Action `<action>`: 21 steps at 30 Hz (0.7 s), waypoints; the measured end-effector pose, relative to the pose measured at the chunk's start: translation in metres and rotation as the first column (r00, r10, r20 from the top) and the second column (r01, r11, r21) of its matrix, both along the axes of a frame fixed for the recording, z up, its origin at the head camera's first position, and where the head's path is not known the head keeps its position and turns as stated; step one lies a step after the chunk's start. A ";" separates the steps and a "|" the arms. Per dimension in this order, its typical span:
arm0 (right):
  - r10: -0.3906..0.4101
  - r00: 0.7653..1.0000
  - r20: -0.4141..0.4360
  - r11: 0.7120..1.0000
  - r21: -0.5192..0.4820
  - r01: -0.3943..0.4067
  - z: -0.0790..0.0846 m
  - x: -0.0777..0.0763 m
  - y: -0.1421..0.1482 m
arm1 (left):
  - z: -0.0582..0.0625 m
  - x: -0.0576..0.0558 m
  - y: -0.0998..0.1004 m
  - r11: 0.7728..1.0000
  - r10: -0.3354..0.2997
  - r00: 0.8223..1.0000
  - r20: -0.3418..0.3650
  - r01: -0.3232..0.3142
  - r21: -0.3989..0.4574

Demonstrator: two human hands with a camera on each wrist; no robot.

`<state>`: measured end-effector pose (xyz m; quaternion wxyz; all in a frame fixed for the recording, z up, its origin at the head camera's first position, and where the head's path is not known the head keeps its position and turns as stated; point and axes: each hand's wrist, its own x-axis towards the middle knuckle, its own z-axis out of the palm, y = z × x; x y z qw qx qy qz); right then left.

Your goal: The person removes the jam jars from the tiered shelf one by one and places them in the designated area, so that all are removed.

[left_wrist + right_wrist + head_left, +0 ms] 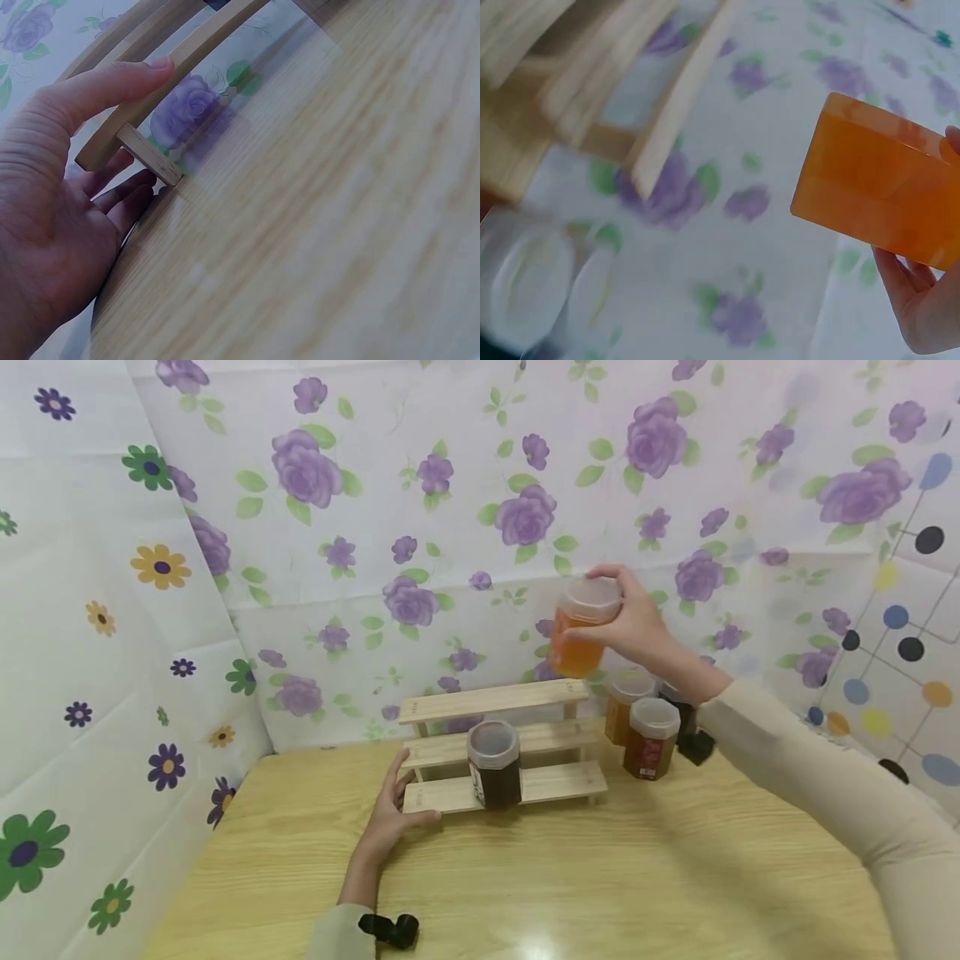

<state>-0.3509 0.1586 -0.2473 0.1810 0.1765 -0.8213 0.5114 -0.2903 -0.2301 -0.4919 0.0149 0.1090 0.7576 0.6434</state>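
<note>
My right hand (633, 622) grips a clear jar of orange contents (579, 639) with a whitish lid, raised above the right end of the top step of a three-step wooden rack (491, 700). In the right wrist view the orange jar (885, 180) is tilted, fingers and thumb round its far part. My left hand (388, 814) holds the left end of the rack's lowest step. In the left wrist view its thumb lies on the front board (150, 105), the other fingers behind the support leg. A dark jar (495, 768) stands on the lowest step near the middle.
Right of the rack stand a reddish-brown jar (652, 739), an amber jar (622, 714) and a dark jar (678, 697) partly hidden by my right forearm. Beneath is a wood-grain table (525, 868). A floral cloth (420, 527) hangs behind, with patterned cloths at both sides.
</note>
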 end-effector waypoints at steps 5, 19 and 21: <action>-0.160 0.986 0.051 0.984 0.091 0.155 -0.007 0.010 0.054 | -0.002 0.001 0.001 1.000 0.017 1.000 -0.003 -0.017 -0.005; -0.376 0.915 0.147 0.925 0.120 0.361 -0.062 0.024 0.156 | 0.002 0.001 0.002 1.000 -0.007 1.000 0.006 0.007 -0.012; -0.382 0.911 0.156 0.923 0.116 0.368 -0.071 0.026 0.165 | 0.002 0.001 0.005 1.000 -0.007 1.000 0.006 0.007 -0.010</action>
